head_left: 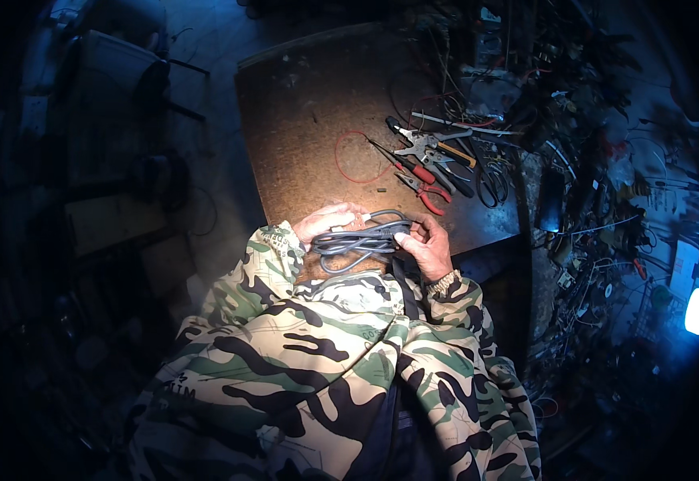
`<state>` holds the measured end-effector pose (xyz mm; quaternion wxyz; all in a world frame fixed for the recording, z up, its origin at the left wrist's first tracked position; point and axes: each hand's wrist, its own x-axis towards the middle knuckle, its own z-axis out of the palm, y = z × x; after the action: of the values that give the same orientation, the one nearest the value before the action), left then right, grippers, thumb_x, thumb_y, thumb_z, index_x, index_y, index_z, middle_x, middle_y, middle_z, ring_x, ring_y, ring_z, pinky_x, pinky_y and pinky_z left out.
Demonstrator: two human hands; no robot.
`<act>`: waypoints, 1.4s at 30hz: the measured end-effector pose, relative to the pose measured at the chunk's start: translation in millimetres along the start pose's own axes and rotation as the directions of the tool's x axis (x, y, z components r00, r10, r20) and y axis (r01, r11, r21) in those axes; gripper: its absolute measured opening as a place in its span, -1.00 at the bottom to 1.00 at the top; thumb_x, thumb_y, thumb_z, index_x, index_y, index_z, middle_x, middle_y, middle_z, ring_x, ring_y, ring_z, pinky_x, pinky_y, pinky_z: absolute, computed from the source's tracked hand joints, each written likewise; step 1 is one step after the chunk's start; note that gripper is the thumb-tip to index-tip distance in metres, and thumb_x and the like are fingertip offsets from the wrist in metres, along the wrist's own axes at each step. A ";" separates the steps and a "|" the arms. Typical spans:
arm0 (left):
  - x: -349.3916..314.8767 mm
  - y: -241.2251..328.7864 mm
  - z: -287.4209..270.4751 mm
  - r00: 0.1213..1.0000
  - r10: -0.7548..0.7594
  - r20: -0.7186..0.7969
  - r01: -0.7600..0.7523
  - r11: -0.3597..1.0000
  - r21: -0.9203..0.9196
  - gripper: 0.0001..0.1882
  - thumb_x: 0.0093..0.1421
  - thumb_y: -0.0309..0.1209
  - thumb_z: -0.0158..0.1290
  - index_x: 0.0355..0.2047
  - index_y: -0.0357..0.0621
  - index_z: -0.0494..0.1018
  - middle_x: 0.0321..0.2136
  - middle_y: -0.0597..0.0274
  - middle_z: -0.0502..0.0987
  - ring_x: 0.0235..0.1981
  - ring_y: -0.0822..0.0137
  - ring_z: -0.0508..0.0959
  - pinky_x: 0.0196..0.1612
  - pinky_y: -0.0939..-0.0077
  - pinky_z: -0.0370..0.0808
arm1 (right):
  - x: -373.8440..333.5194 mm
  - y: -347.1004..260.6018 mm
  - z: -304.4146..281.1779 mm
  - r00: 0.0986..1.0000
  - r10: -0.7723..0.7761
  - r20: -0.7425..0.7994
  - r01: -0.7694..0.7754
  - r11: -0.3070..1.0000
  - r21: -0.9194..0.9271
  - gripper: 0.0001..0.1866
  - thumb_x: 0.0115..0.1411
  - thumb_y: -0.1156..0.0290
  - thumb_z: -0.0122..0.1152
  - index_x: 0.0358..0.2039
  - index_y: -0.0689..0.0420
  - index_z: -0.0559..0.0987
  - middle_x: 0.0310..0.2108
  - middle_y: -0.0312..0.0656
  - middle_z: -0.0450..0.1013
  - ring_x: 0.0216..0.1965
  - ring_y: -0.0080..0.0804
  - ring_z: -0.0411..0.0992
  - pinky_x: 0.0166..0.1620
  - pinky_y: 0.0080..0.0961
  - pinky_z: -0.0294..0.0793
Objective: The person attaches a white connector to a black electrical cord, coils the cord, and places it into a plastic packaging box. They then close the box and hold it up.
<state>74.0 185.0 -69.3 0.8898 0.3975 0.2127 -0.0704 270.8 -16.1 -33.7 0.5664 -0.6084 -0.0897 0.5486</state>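
Observation:
A coiled grey cable (353,241) is held between my two hands, above the near edge of the wooden table. My left hand (329,222) is closed round the left end of the coil, near a light-coloured piece that may be a plug. On the right, my right hand (427,246) pinches the coil with thumb and fingers. Beyond the hands lie red-handled pliers (427,196), a red-handled probe (418,170) with a thin red wire loop, and wire strippers (423,147). A small dark piece (381,190) rests between these tools and the cable.
The wooden table (293,120) stretches away in front of me. Scissors with black handles (490,183) lie at its right side. Tangled wires and parts (582,160) crowd the right. A bright lamp (698,311) glows at far right. Dark furniture (117,232) stands at left.

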 end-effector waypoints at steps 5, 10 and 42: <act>-10.5 3.4 0.0 1.000 0.000 -0.026 -0.006 0.975 -0.221 -0.34 0.44 -0.07 -0.02 0.32 -0.37 0.25 0.22 -0.06 0.46 0.18 0.19 0.54 0.23 0.33 0.51 | -3.6 -1.2 -1.1 0.995 -0.067 0.080 0.070 0.997 -0.040 -0.34 0.08 0.63 0.43 0.20 0.42 0.39 -0.05 -0.08 0.54 -0.10 -0.48 0.55 -0.03 -0.58 0.57; -16.6 0.7 -3.1 0.995 0.077 0.065 -0.071 0.994 -0.088 -0.27 0.23 -0.34 0.23 0.33 -0.38 0.24 0.22 -0.06 0.46 0.21 0.22 0.51 0.27 0.36 0.45 | -5.8 -8.2 -2.9 0.984 0.101 0.147 -0.056 0.958 -0.280 -0.40 0.04 0.56 0.47 0.11 0.39 0.47 -0.16 -0.19 0.56 -0.18 -0.58 0.50 -0.09 -0.62 0.52; -24.1 -15.7 2.4 0.975 0.068 -0.212 0.061 0.833 0.550 0.20 -0.09 -0.63 0.42 0.48 -0.13 -0.07 0.29 -0.02 0.25 0.27 0.12 0.40 0.20 0.24 0.57 | 32.0 4.3 -13.4 0.903 0.209 0.375 -0.003 0.877 -0.481 -0.38 0.17 0.48 0.32 0.25 0.31 0.43 0.01 -0.06 0.54 0.04 -0.36 0.48 0.15 -0.45 0.42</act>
<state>48.4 171.6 -68.1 0.7073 0.6436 0.2807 -0.0821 291.1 -2.1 -58.4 0.3382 -0.6003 -0.3036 0.6581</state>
